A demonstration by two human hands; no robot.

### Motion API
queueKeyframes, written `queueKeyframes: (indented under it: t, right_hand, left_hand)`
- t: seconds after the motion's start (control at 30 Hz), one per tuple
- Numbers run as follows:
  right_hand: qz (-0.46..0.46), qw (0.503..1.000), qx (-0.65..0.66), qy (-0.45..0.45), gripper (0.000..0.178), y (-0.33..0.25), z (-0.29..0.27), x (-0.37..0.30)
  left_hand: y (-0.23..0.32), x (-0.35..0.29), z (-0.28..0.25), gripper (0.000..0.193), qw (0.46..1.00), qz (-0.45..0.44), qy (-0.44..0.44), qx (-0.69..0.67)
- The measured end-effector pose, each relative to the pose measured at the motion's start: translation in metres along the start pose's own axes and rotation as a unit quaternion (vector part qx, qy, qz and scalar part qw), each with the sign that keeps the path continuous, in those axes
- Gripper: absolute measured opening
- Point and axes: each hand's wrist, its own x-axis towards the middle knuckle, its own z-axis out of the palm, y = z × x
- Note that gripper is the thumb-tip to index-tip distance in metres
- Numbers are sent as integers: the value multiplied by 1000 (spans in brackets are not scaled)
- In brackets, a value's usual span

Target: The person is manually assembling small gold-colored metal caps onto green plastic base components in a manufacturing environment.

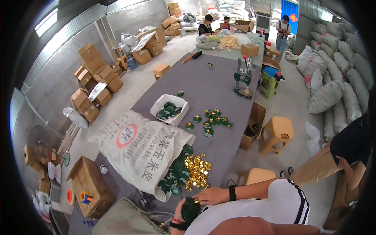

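Note:
Near the front edge of the table, my left hand (179, 213) is wrapped round a dark green, rounded, ribbed piece (190, 208). My right hand (212, 195) meets it from the other side, its fingers pinched on a small shiny gold cap (196, 201) at the piece's upper edge. Just beyond my hands lies a heap of gold caps (197, 171), several of them loose at its rim. Dark green discs (176, 172) spill beside it from the mouth of a white woven sack (137, 145).
A white box of green discs (184, 102) stands beyond the sack. Green discs with gold caps (213, 117) lie to its right. Farther off are a hand press (243, 80) and an orange-handled tool (192, 57). A wooden box (92, 188) sits left; a person (333, 156) stands right.

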Motion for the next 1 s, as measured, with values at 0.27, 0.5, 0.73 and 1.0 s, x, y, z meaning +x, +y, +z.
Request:
queueKeyframes:
  t: [0.27,0.5,0.73,1.0]
  right_hand:
    - [-48,986,-112,111,16,-9,1,-3]
    - [-48,990,-80,105,14,-4,-4,8]
    - [-93,994,-53,30,15,27,-25,25]
    - [-66,996,61,27,18,42,-50,31]
  left_hand:
    - [15,12,-12,57,989,-89,-98,-61]
    - [12,13,-4,63,987,-11,-100,-125]
    - [16,12,12,64,997,67,-23,-28]
    - [19,33,17,68,993,70,-38,-82]
